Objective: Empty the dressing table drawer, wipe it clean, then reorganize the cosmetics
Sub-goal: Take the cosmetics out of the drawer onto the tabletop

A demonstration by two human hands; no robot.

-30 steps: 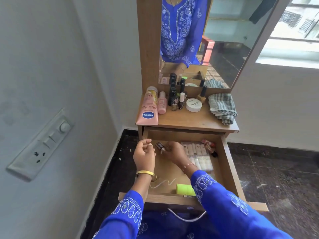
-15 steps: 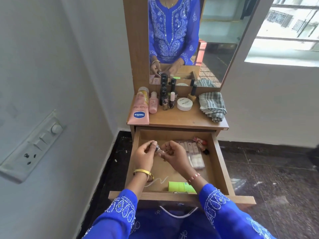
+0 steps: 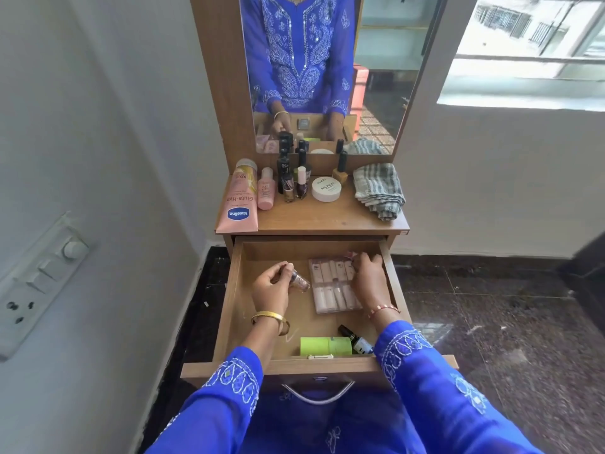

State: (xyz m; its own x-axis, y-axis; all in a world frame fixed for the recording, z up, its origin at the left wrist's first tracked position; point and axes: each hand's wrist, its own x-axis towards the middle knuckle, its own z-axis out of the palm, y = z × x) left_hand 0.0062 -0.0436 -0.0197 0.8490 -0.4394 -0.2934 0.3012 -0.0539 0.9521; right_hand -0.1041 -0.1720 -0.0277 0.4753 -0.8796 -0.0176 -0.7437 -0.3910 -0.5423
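Note:
The wooden drawer (image 3: 229, 309) of the dressing table stands pulled out. My left hand (image 3: 270, 288) grips a small glass bottle (image 3: 299, 280) over the drawer's left half. My right hand (image 3: 368, 278) reaches into the back right corner, fingers curled over small items there that I cannot make out. Beside it lies a clear pack of pale tubes (image 3: 330, 285). Near the front lie a green box (image 3: 325, 345) and a dark dropper bottle (image 3: 353, 340).
On the tabletop (image 3: 327, 221) stand a pink Vaseline tube (image 3: 239, 204), a small pink bottle (image 3: 265, 190), several nail polish bottles (image 3: 293, 181), a white jar (image 3: 325, 189) and a folded striped cloth (image 3: 379, 190). A mirror (image 3: 376, 77) rises behind. A switch panel (image 3: 39, 283) is on the left wall.
My hands have parted. The left hand keeps the small bottle, while the right hand has moved to the drawer's back right corner. The dark dropper bottle now shows.

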